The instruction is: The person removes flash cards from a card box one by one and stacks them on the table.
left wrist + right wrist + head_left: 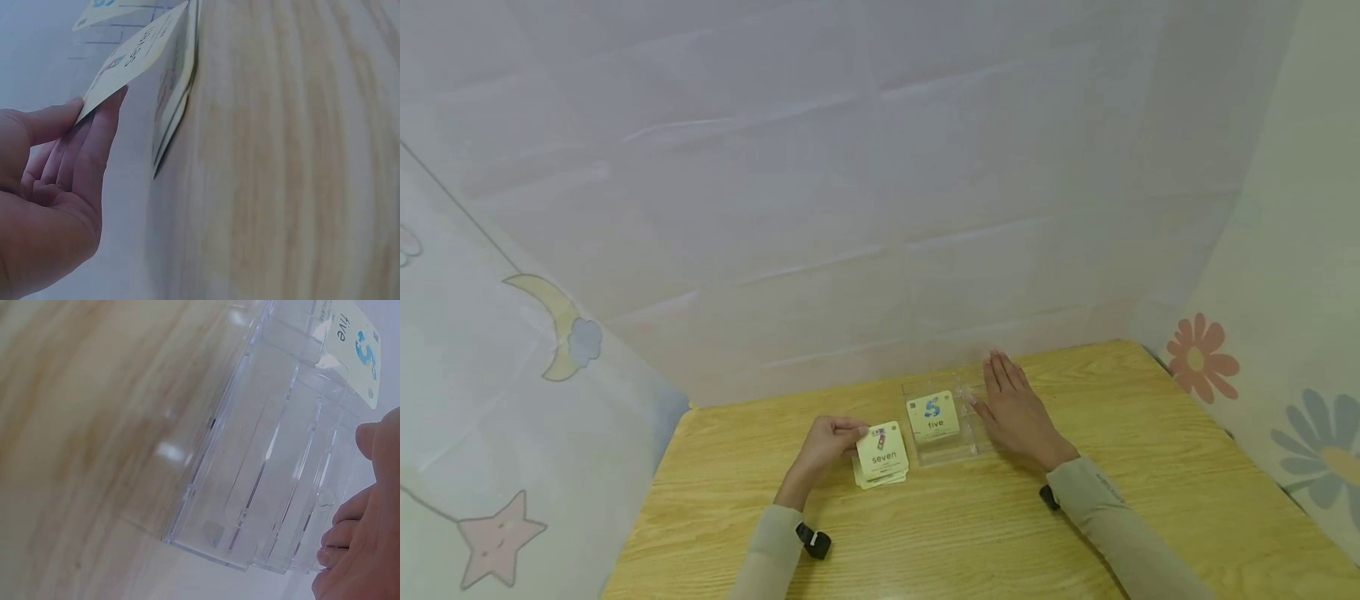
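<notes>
Between thumb and fingers my left hand (824,446) pinches the corner of a pale yellow card marked "seven" (883,454). That card tilts up over a small stack of cards (172,109) on the table, as the left wrist view shows. To its right lies a clear plastic box (951,454), and a card marked "five" (933,417) rests on or in it; which one I cannot tell. My right hand (1018,417) lies at the box's right side with fingers extended, the thumb toward the box. The right wrist view shows the box's ridged compartments (250,469) from the side.
The wood-grain table (880,550) extends toward me and to both sides. Behind it hangs a pale creased wall sheet (880,250). Decorated panels with a moon (553,321) and flowers (1198,358) stand left and right.
</notes>
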Demonstrator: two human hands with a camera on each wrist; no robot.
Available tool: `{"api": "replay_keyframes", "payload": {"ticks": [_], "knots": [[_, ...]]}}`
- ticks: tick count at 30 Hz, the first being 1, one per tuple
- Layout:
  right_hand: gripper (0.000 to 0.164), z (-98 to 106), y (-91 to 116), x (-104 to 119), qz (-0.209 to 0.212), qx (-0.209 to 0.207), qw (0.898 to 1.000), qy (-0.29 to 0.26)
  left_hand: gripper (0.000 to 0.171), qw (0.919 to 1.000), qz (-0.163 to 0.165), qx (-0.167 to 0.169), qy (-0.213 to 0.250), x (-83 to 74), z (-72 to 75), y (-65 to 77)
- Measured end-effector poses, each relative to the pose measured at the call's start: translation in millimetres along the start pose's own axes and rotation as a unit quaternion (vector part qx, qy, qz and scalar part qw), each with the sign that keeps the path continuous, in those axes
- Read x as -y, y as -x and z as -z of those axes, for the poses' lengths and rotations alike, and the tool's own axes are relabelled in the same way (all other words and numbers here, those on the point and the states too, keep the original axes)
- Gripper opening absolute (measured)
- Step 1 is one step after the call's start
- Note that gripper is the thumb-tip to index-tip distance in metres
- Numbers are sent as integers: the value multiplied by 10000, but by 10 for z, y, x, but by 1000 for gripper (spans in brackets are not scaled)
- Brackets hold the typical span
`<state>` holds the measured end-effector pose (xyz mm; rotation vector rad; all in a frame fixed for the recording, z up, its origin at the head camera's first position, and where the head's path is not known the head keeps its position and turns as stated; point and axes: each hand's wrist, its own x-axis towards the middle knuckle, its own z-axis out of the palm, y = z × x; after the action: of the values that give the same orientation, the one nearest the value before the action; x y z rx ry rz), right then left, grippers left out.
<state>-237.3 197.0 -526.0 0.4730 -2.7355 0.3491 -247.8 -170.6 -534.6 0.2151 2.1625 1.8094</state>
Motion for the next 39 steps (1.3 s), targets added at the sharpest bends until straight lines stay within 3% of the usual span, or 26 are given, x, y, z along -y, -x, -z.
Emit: {"api": "replay_keyframes", "payload": {"ticks": [15,23,30,36,39], "knots": [[75,78,-6,47,-31,112,9999,44,27,9998,-7,-76,-165,61,13,12],[75,63,-1,36,-87,164,9998,-29,25,9975,-169,-185,-661,58,21,13],[76,39,2,26,-89,141,9998,-67,19,9827,-421,-399,-1758,9,34,14],[76,39,6,26,-69,63,9999,-114,16,9659,-602,-546,-2457,-31,34,11],[75,36,9,27,-63,50,9999,-128,16,9598,-694,-462,-2682,-35,34,21]]}}
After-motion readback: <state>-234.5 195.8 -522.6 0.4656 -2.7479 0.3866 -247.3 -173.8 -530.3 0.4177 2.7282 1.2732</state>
